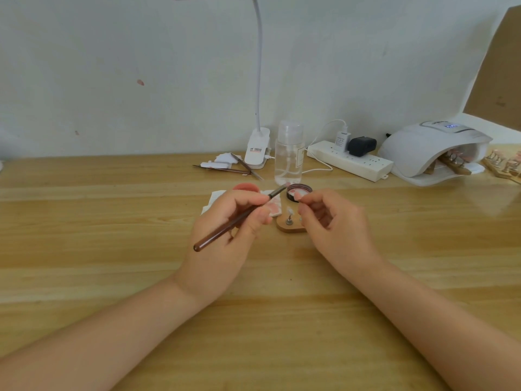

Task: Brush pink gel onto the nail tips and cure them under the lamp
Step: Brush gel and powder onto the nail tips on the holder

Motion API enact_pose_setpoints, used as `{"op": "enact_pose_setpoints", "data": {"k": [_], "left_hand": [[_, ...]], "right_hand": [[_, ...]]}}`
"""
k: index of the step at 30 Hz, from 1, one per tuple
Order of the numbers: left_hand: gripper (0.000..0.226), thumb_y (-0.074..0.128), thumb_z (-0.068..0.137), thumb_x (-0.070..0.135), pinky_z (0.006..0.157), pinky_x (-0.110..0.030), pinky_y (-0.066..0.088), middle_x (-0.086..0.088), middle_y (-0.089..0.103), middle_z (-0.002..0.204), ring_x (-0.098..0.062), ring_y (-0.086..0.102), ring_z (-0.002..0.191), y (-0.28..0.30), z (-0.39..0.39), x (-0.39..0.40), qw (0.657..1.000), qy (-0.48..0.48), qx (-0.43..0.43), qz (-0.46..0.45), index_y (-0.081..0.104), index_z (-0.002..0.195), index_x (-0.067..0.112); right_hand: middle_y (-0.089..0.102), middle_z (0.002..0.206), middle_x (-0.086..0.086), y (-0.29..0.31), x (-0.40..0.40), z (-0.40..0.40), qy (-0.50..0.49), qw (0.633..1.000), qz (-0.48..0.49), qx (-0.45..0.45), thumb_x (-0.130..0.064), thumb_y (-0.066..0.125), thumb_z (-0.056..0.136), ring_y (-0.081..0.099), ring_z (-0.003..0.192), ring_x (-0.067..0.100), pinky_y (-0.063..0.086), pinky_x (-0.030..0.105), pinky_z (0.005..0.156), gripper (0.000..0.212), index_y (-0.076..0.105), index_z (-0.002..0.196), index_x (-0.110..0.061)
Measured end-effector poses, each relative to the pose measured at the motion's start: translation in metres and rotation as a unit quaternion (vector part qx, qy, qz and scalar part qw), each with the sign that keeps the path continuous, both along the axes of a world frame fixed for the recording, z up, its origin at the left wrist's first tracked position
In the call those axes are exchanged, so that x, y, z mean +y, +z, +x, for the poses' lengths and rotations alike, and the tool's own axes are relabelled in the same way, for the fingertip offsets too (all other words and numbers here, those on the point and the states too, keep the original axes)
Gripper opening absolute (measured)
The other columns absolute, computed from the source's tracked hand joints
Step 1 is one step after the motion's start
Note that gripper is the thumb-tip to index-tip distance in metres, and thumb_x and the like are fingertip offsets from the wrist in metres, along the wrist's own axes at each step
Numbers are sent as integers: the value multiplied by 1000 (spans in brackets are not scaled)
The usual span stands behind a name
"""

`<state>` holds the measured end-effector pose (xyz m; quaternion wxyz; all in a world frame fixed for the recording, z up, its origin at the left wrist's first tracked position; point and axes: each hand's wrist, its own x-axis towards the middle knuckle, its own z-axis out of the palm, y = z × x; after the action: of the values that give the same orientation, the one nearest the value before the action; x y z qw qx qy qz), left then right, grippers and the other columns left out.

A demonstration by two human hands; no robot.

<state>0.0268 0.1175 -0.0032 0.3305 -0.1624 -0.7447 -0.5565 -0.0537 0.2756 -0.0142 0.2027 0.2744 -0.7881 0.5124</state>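
Note:
My left hand (225,235) grips a brown-handled brush (236,220), its bristle end pointing up and right toward my right hand. My right hand (329,218) pinches a small nail tip (298,196) between thumb and forefinger, just over the open gel pot (299,191). Below the fingers a small wooden holder (290,225) carries a metal stand and a clear tip. A pink-stained wipe (275,206) lies behind my left hand. The white curing lamp (434,150) stands at the far right, with a wooden strip of tips inside it.
A clear bottle (289,153) stands behind the pot. A clip desk lamp (258,148), spare brushes (225,169) and a power strip (349,160) line the back of the wooden table (112,221). More tip holders (504,165) sit at the right edge.

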Motion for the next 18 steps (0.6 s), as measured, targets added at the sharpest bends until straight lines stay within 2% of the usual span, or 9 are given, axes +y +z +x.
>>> {"op": "enact_pose_setpoints", "data": {"k": [2, 4, 6, 10, 12, 14, 18], "left_hand": [[12, 58, 88, 30, 85, -27, 50, 9, 71, 93, -14, 63, 105, 1, 1, -2, 999, 5, 6, -46, 65, 95, 37], [13, 57, 89, 27, 90, -23, 47, 9, 70, 96, -12, 63, 103, 1, 0, -3, 995, 22, 19, -91, 67, 96, 29], [14, 57, 89, 27, 90, -18, 45, 12, 70, 99, -8, 63, 102, 1, -1, -3, 994, 29, 19, -105, 67, 99, 26], [19, 62, 88, 18, 86, -14, 45, 16, 68, 105, -1, 62, 102, -3, -2, 0, 998, 17, -7, -59, 63, 101, 31], [21, 62, 86, 14, 82, -12, 45, 14, 69, 101, -1, 64, 97, -4, -2, -1, 997, 30, -4, -67, 63, 99, 30], [22, 62, 85, 11, 78, -8, 44, 20, 68, 97, 2, 64, 90, -4, -2, -2, 996, 38, 2, -84, 63, 97, 30], [21, 60, 84, 10, 77, -5, 42, 25, 68, 91, 6, 63, 88, -5, -1, -4, 996, 37, -7, -85, 62, 91, 30]], "right_hand": [[60, 70, -17, -1, 0, -1, 0, 1000, 1, 3, -8, 65, 86, 59, 68, 1, 48, 15, 62, 19, 61, 88, -27], [59, 69, -18, -1, 0, -1, 0, 1000, 2, 8, -9, 65, 86, 59, 68, 1, 47, 14, 62, 19, 61, 88, -28], [60, 69, -19, -1, 0, -1, 1, 1000, -1, 9, -9, 66, 85, 59, 68, 0, 48, 15, 63, 20, 61, 86, -28], [60, 71, -20, 0, 0, 0, 4, 1000, 4, 14, -8, 66, 86, 59, 69, 0, 51, 20, 65, 23, 60, 87, -31], [60, 71, -19, 0, 0, 1, 2, 1000, 8, 13, -9, 66, 86, 60, 70, 1, 51, 22, 66, 22, 60, 87, -30], [61, 71, -17, 0, 0, 1, 2, 1000, 12, 9, -9, 65, 86, 60, 71, 3, 52, 25, 68, 18, 62, 88, -27], [61, 72, -15, 1, 1, 2, 5, 1000, 15, 2, -10, 64, 87, 60, 72, 4, 51, 24, 68, 12, 65, 90, -21]]}}
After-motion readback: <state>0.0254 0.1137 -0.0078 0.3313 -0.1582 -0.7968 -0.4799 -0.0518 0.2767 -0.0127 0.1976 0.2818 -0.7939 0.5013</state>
